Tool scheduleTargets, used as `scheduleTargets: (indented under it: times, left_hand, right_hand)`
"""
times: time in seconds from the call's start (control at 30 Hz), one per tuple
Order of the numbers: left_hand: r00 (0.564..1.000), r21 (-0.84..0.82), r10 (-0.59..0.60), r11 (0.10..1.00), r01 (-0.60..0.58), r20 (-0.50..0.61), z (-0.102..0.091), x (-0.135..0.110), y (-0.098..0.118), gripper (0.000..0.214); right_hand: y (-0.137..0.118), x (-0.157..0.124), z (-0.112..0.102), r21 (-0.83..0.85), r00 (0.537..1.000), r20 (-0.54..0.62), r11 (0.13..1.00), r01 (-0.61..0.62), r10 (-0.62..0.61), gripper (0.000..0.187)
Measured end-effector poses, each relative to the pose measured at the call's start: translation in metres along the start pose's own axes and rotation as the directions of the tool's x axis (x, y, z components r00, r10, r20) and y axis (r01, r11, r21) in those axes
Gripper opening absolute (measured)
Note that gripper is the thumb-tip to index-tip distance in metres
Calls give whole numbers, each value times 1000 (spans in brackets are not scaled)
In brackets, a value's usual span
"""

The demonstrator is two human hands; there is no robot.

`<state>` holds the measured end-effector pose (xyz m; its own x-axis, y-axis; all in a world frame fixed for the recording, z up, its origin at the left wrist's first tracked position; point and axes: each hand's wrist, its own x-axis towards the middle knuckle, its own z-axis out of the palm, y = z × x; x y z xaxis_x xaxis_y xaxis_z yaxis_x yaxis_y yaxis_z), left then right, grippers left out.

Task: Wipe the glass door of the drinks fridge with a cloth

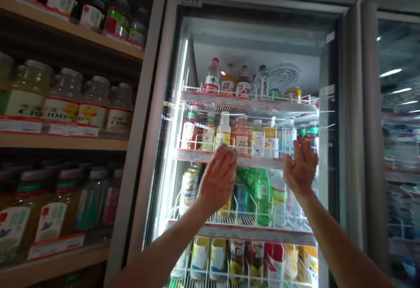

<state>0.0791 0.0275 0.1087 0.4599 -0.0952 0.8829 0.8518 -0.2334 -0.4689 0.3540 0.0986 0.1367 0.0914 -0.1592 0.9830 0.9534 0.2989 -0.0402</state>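
Observation:
Both of my arms reach up in front of a lit drinks fridge (249,12). My left hand (218,176) is held flat, fingers stretched out and slightly blurred, and nothing is in it. It overlaps the middle shelves, just below a white-capped bottle (223,128). My right hand (301,165) is raised farther right, fingers extended with the thumb apart, and holds nothing. Behind it are clear bottles (288,133) on a wire shelf. A green bottle (262,196) shows between the two hands. Whether either palm touches the glass, I cannot tell.
Wooden shelves (65,141) with rows of bottles and jars stand at the left. A grey frame post (138,148) divides them from the fridge. More drinks fill the fridge's lower shelf, including a red can (274,259). Another glass door (400,82) is at the right.

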Motion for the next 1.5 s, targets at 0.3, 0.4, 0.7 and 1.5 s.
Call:
scheduleTargets:
  times: [0.3, 0.4, 0.7, 1.5]
  left_hand:
    - [950, 53, -268, 959, 279, -158, -20, -6, -49, 54]
    - [999, 9, -26, 1000, 27, -18, -17, -11, -31, 53]
    - [991, 45, -112, 992, 115, -75, -17, 14, -43, 55]
    - [957, -64, 289, 956, -286, 38, 6, 56, -19, 49]
  right_hand:
    - [-1, -2, -1, -3, 1000, -5, 1000, -4, 4, 52]
    - [-1, -1, -2, 0, 1000, -3, 1000, -5, 5, 51]
    - [-3, 0, -3, 25, 1000, -1, 999, -24, 24, 48]
    - [-2, -3, -2, 72, 999, 5, 996, -51, 51, 47]
